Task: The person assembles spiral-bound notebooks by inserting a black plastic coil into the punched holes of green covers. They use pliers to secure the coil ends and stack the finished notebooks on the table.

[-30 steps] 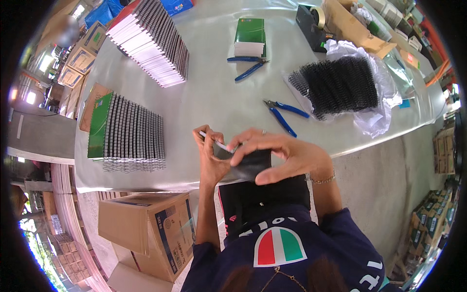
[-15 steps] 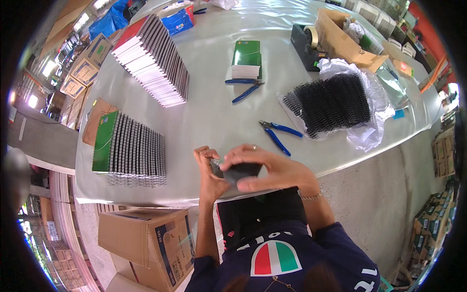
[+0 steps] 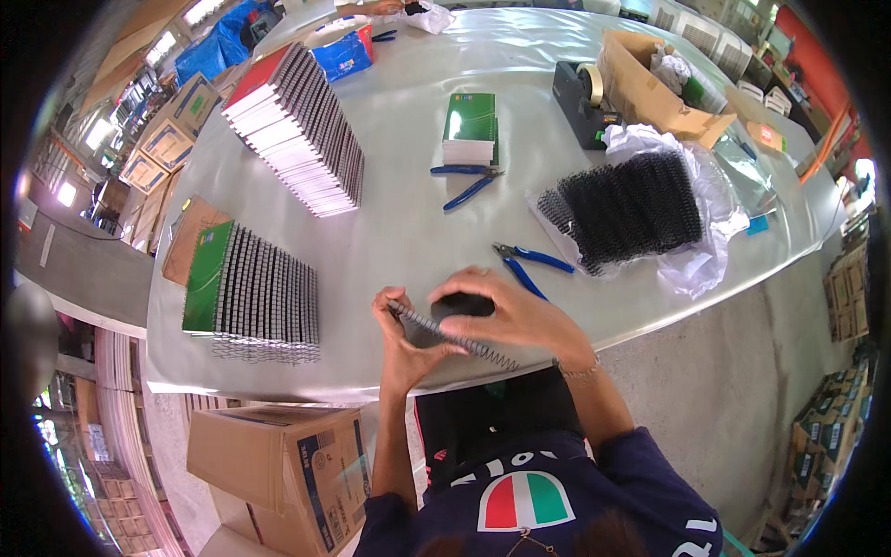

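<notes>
While the left hand (image 3: pixel 406 345) pinches one end of a black wire binding coil (image 3: pixel 452 334), the right hand (image 3: pixel 506 316) clasps a dark notebook (image 3: pixel 461 304) over it at the near edge of the surface (image 3: pixel 408 218). Blue-handled pliers (image 3: pixel 524 263) lie just beyond, near bagged coils (image 3: pixel 631 209).

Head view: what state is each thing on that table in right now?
Notebook: held at the table edge by both hands, coil side showing.
Left hand: gripping the coil end.
Right hand: pressed flat on the cover.
Near pliers: lying untouched.
Coil bag: open.
Cardboard box: open.
</notes>
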Action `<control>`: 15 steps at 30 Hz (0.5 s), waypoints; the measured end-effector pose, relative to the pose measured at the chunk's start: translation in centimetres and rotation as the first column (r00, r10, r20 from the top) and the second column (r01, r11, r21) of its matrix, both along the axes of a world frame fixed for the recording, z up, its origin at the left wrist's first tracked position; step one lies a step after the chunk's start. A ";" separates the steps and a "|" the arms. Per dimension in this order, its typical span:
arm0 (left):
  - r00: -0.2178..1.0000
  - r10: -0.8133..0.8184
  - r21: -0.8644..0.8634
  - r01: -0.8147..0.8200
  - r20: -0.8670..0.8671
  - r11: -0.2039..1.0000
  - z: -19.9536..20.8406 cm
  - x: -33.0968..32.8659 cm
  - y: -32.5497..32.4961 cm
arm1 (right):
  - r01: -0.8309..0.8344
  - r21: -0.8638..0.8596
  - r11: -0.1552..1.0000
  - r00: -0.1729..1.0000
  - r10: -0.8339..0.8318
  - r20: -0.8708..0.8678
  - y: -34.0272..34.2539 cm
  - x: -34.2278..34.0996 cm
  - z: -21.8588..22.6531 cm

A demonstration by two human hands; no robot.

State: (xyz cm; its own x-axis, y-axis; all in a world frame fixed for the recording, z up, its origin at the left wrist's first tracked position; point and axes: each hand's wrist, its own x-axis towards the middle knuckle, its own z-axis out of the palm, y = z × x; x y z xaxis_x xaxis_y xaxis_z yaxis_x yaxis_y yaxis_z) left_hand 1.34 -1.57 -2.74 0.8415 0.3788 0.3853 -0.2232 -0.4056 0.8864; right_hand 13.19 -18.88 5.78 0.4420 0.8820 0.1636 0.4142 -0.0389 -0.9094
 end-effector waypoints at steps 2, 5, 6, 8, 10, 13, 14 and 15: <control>1.000 0.002 -0.045 -0.002 -0.005 0.999 0.8 -0.2 0.1 | -0.017 0.047 0.999 0.979 0.026 -0.200 0.6 -0.1 0.2; 0.998 -0.035 -0.141 0.043 0.053 0.989 0.0 0.2 0.4 | -0.087 0.106 0.991 0.989 0.098 -0.108 0.1 -1.0 1.5; 0.997 -0.046 -0.173 0.054 0.055 0.983 -0.1 0.2 0.5 | -0.006 0.049 0.999 0.929 0.024 -0.368 0.7 -0.6 0.3; 0.998 -0.057 -0.202 0.058 0.013 0.978 1.0 0.5 0.5 | 0.052 0.074 0.996 0.865 -0.008 -0.503 1.2 -0.6 0.1; 0.997 -0.072 -0.252 0.064 -0.023 0.966 1.0 0.1 0.1 | 0.057 0.062 0.996 0.989 -0.048 -0.143 1.7 -0.6 -0.2; 0.997 -0.071 -0.171 0.062 -0.044 0.983 0.7 0.0 0.6 | 0.138 -0.013 0.990 0.981 -0.135 0.138 3.0 0.2 -2.3; 0.996 -0.073 -0.188 0.062 -0.053 0.980 0.8 0.1 0.6 | 0.171 0.011 0.985 0.961 -0.169 0.219 3.4 0.3 -2.6; 0.996 -0.080 -0.263 0.068 -0.035 0.962 0.7 0.3 0.6 | 0.189 0.070 0.979 0.982 -0.189 -0.015 3.2 0.4 -2.9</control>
State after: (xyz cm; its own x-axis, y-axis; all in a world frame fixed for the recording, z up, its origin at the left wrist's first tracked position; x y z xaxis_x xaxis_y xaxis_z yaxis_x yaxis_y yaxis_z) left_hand 1.65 -0.94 -2.07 0.8849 0.3974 0.2427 -0.2017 -0.1427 0.9690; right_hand 13.60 -15.65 2.92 0.6011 0.7689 0.2180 0.3978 -0.0513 -0.9160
